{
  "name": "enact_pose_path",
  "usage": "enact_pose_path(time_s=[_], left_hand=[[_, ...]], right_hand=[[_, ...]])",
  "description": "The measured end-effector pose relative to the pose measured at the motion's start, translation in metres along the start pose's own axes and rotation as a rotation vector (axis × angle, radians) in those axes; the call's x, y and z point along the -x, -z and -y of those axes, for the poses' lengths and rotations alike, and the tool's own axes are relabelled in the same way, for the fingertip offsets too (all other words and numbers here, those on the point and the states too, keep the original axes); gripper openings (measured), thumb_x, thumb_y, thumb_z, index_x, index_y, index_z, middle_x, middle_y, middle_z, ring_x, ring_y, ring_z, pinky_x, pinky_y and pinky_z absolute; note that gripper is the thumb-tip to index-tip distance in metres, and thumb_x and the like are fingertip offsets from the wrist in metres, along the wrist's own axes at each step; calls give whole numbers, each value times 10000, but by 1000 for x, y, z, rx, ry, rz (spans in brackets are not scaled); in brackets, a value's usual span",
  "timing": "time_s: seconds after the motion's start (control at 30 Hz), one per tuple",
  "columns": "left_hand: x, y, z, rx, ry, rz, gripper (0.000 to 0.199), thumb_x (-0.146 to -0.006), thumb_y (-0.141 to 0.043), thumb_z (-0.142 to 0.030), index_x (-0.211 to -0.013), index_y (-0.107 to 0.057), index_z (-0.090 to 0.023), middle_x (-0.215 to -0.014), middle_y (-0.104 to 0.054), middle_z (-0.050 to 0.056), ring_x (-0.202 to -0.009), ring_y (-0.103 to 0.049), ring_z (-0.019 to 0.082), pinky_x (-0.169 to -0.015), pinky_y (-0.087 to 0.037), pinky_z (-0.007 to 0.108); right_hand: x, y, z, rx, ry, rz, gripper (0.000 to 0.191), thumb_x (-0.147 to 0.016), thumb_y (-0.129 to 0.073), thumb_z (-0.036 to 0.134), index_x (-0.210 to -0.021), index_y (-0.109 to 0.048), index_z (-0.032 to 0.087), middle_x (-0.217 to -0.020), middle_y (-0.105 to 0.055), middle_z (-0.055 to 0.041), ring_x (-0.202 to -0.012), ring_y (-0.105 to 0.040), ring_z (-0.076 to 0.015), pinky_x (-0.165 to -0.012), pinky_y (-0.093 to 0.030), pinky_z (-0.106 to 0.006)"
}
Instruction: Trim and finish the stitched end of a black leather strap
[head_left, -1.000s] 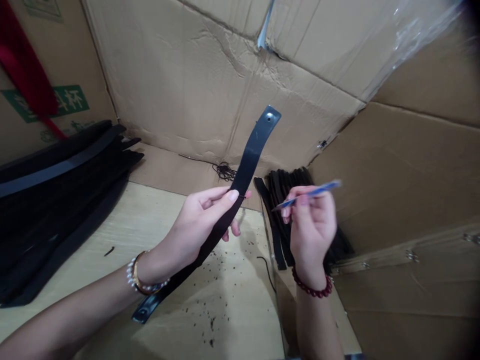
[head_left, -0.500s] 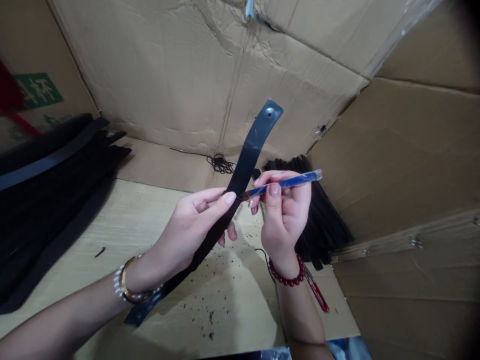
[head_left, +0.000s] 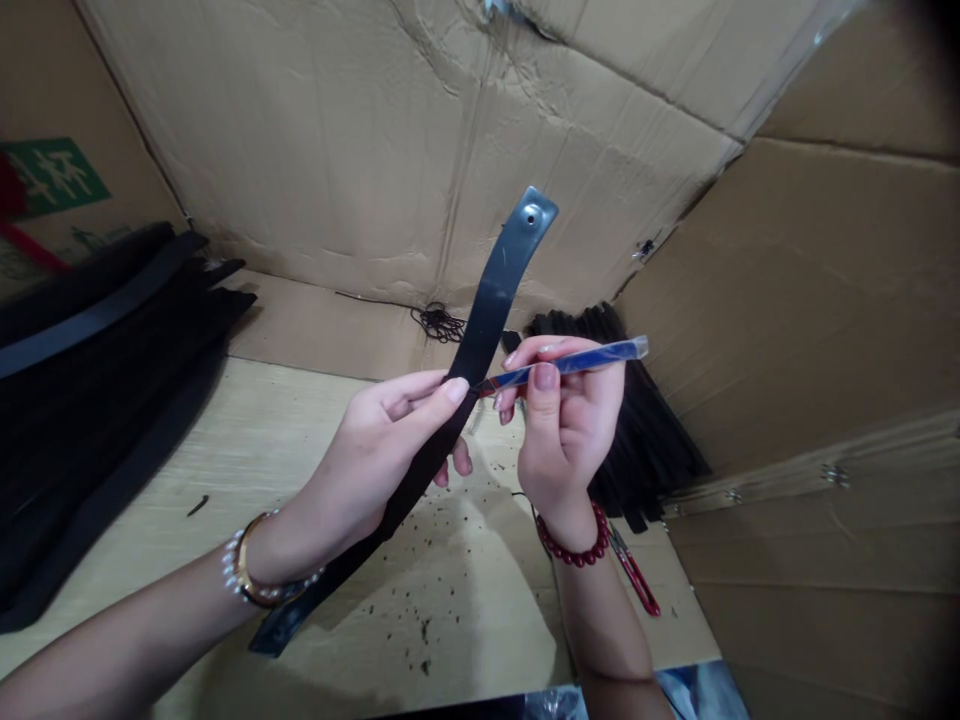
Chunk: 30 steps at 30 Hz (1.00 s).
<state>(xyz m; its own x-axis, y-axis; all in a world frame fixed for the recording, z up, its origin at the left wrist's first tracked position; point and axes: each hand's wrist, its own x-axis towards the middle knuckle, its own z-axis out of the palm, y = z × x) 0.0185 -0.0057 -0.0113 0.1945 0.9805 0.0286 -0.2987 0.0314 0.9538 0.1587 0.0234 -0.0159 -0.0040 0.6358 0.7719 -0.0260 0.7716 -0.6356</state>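
A long, curved black strap-like strip (head_left: 491,300) with a hole near its upper end slants across the middle of the view. My left hand (head_left: 397,430) is closed around it, thumb pressed on its face. Between the thumb and fingers of my right hand (head_left: 566,430) is a slim blue-handled tool (head_left: 592,359) with a clear cap-like end. Its reddish, narrow tip reaches the strip's edge beside my left thumb. Whether the tip is a blade or a hook is too small to tell. The strip's lower end passes below my left wrist.
Black strips are piled at the left (head_left: 112,400), with another bundle (head_left: 645,440) behind my right hand. A tangle of black cord (head_left: 439,322) lies at the back. A red-handled tool (head_left: 637,575) rests right of my forearm. Dark crumbs dot the table (head_left: 480,640); cardboard walls (head_left: 337,150) surround it.
The view has shifted slightly. Both hands keep their grips, and the tool's tip stays at the strip's edge by my left thumb.
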Motion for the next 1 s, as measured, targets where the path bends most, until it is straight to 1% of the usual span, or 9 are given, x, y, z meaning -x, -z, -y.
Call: enact_pose_path(time_s=[0.23,0.3,0.37,0.47,0.57,0.7,0.8,0.87,1.0], left_hand=[[-1,-1,4,3,-12,-18,323,-925,-637,-397,-1090,-691,-124,-566,-647,25,-489,-574,123,-445,-475,187],[-1,-1,5,4,-13,-28,304,-920,-646,-387,-1074,-700,-130,-580,-646,19,-489,-572,115,-439,-469,181],[-1,-2,6,9,-9,-32,294,-919,-649,-386,-1060,-706,-134,-598,-646,16,-494,-574,111,-437,-468,177],[-1,-3,7,7,-3,-42,294,-918,-650,-392,-1048,-707,-134,-596,-639,12,-495,-573,109,-441,-472,178],[-1,-4,9,-9,4,-63,298,-910,-657,-402,-1022,-702,-129,-582,-635,14,-486,-571,115,-441,-473,185],[-1,-4,11,-20,26,-88,304,-907,-659,-408,-1015,-690,-125,-579,-642,20,-473,-560,115,-439,-470,189],[-1,-4,11,-19,29,-88,305,-917,-648,-403,-1026,-687,-121,-593,-649,24,-483,-559,112,-443,-472,185],[-1,-4,11,-4,27,-74,312,-921,-642,-410,-1034,-687,-123,-613,-655,25,-500,-572,112,-443,-473,180],[-1,-4,10,24,36,-63,344,-917,-641,-443,-1047,-686,-128,-640,-655,24,-506,-578,107,-440,-469,175]], right_hand=[[2,3,-8,64,56,29,47,-1019,-455,248,-1035,-492,273,-982,-576,-15,-593,-558,-69,-533,-525,-231],[1,4,-9,79,12,30,36,-1016,-466,268,-1028,-499,274,-956,-589,-15,-592,-565,-79,-519,-513,-238],[-2,6,-10,72,-67,36,34,-1009,-487,292,-1012,-511,268,-919,-607,-20,-585,-571,-88,-501,-499,-242],[-6,11,-11,18,-179,76,62,-993,-527,317,-981,-516,257,-770,-593,-2,-528,-555,-94,-459,-477,-237],[-10,15,-15,-31,-242,120,95,-976,-563,326,-954,-511,250,-645,-531,38,-473,-533,-91,-425,-457,-223],[-11,16,-20,-67,-278,133,133,-966,-585,340,-931,-502,242,-635,-543,47,-464,-535,-83,-421,-457,-212],[-11,14,-21,-84,-334,184,185,-960,-593,364,-887,-484,234,-613,-546,56,-435,-525,-77,-397,-447,-208],[-11,13,-20,-90,-366,201,201,-960,-591,372,-876,-473,232,-604,-550,61,-437,-542,-80,-405,-469,-209],[-11,11,-22,-128,-414,179,219,-949,-599,391,-887,-461,232,-619,-565,65,-455,-574,-81,-424,-514,-205]])
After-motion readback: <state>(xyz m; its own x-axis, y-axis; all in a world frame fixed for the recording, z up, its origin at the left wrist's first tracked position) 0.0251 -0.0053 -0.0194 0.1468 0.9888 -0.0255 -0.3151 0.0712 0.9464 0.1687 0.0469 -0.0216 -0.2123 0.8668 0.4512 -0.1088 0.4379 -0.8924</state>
